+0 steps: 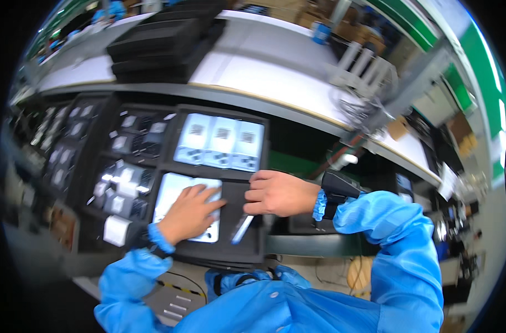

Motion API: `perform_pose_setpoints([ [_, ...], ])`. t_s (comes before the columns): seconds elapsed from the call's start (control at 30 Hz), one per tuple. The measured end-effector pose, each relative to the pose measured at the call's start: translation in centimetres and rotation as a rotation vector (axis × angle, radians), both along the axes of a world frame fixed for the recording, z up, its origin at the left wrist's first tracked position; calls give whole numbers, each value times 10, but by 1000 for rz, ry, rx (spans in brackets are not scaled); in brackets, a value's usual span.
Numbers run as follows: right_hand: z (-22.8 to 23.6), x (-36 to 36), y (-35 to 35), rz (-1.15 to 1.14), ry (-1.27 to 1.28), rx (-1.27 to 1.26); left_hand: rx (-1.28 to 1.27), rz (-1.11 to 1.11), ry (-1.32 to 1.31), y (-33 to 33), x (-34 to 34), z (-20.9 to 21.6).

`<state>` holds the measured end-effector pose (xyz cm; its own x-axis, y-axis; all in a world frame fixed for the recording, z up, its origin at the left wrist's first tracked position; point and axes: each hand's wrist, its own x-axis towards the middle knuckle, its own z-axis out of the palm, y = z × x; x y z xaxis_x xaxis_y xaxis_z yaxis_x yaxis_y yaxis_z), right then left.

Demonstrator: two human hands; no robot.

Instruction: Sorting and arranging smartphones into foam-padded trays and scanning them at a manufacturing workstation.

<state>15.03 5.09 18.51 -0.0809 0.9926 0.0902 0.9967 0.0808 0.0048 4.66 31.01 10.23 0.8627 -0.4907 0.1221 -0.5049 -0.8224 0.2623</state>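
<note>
A black foam tray [247, 251] lies in front of me, its near row holding flat white packets [172, 191]. My left hand [189, 213] lies flat on those packets, fingers spread. My right hand [276, 193] rests curled on the tray's right part, above a thin white-and-blue strip [242, 228]; whether it grips anything is hidden. In the far row of the tray sit three white packets [220, 142] with dark square marks. Both my arms wear blue sleeves.
Black trays with small white parts [122, 186] stand to the left, more trays [69, 144] beyond them. A white bench [275, 77] with stacked black trays [164, 47] runs behind. A black hand scanner [337, 188] sits by my right wrist. A grey rack [364, 66] stands at the right.
</note>
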Motion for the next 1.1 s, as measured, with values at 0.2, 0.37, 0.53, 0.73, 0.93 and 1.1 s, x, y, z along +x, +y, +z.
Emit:
perform_pose_setpoints([
  [0.2, -37, -82, -121, -969, 531, 754, 339, -357, 95, 4, 33, 60],
  [0.37, -151, -171, -234, -1770, 965, 1561, 628, -582, -7, -18, 56, 85],
  [0.53, -210, -168, -371, -2130, 784, 1281, 340, -403, 168, -67, 48, 152],
  [0.73, -224, -76, -466, -2086, 543, 918, -267, -66, 261, -205, 20, 137],
  [0.93, -250, -21, -480, -1885, 828, 886, -1089, 358, 696, -349, -10, -14],
  [1.1, -265, -34, -462, -1832, 446, 853, -1377, 707, 775, -433, 45, -156],
])
